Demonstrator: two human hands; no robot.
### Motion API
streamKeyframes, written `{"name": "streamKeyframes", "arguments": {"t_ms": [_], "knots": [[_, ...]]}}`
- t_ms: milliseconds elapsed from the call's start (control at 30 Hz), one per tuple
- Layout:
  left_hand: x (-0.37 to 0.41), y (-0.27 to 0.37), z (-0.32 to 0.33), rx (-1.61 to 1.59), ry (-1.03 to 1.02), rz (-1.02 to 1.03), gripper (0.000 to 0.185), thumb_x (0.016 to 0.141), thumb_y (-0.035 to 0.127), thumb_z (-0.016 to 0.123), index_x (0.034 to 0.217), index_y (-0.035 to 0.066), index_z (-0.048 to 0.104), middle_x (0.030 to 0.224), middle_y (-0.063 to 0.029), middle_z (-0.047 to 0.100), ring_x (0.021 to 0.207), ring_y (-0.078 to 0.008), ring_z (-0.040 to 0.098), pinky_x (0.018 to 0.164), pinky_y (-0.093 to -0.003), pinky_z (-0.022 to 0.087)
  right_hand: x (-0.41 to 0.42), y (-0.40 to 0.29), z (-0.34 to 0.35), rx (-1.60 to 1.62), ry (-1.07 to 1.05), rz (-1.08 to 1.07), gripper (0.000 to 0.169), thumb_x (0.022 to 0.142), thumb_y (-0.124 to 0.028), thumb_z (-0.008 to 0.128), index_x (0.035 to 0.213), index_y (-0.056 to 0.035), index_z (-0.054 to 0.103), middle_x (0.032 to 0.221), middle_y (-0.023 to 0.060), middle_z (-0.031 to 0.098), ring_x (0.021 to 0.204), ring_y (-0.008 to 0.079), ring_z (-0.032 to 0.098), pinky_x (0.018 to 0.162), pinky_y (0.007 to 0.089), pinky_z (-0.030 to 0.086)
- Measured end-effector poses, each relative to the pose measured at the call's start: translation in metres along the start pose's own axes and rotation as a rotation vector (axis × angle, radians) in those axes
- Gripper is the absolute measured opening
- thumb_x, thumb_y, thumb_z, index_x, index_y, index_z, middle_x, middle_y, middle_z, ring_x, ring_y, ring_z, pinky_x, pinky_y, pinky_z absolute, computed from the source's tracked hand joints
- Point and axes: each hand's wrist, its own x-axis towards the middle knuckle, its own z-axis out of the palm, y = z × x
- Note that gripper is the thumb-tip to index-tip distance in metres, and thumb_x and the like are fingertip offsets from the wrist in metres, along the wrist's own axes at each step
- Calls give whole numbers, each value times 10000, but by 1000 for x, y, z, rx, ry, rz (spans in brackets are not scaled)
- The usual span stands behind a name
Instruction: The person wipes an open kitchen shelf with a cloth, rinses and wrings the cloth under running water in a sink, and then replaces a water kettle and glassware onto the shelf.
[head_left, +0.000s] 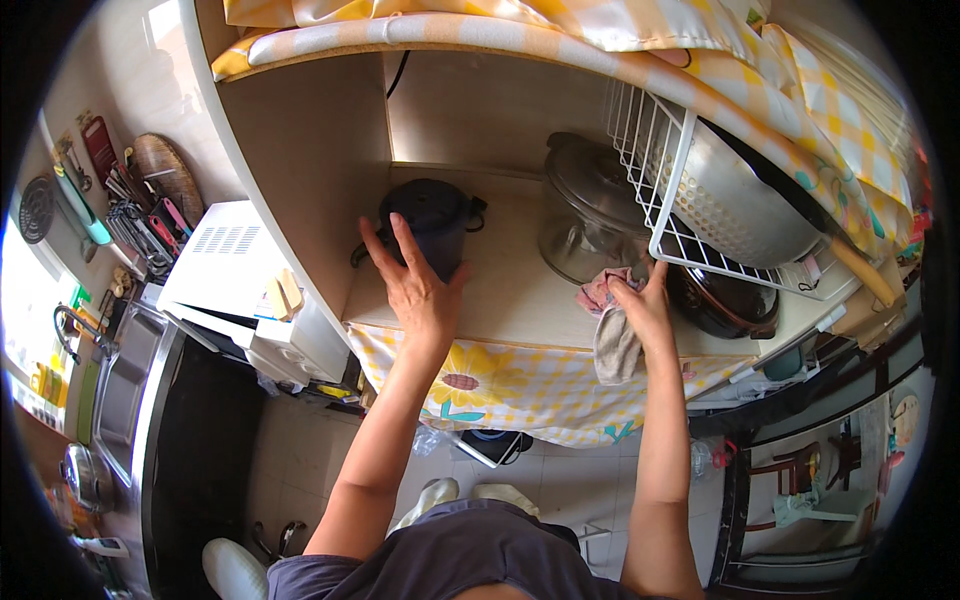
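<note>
My left hand (422, 295) is spread before a dark lidded pot (431, 206) on the shelf's left side; whether the fingers touch it I cannot tell. Bunched in my right hand (646, 306) is a pink and grey cloth (616, 346), its lower end hanging over the shelf edge. Just beyond that hand stands a metal pot with a lid (589, 184). The wooden shelf board (510, 285) shows bare between the two pots. A dark brown glazed pot (727, 300) sits to the right of my right hand.
A white wire rack (664, 214) hangs at right, holding a perforated metal colander (731, 202) and a wooden-handled pan (862, 270). Yellow checked curtains (487, 379) drape above and below the shelf. At left are a white appliance (217, 240), a knife holder (142, 232) and a steel sink (131, 382).
</note>
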Motion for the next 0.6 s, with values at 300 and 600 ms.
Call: {"name": "streamKeyframes", "arguments": {"t_ms": [300,600], "knots": [[4,-10,-6,-100,28,58,1167,609,83,823,1478,107,46,1487,-267,54,1339,-479,213,1076,-487,309,18,-3,-10,299,-264,149,798,747,-121,734,1367,-2,246,1109,95,539,941,133,549,811,282,474],[7,-25,-22,-151,11,102,1135,620,91,782,1477,96,38,1491,-285,44,1333,-502,213,1063,-501,318,7,-19,14,375,-437,156,978,751,-28,718,1486,-144,83,1439,244,285,1153,196,489,841,297,493]]}}
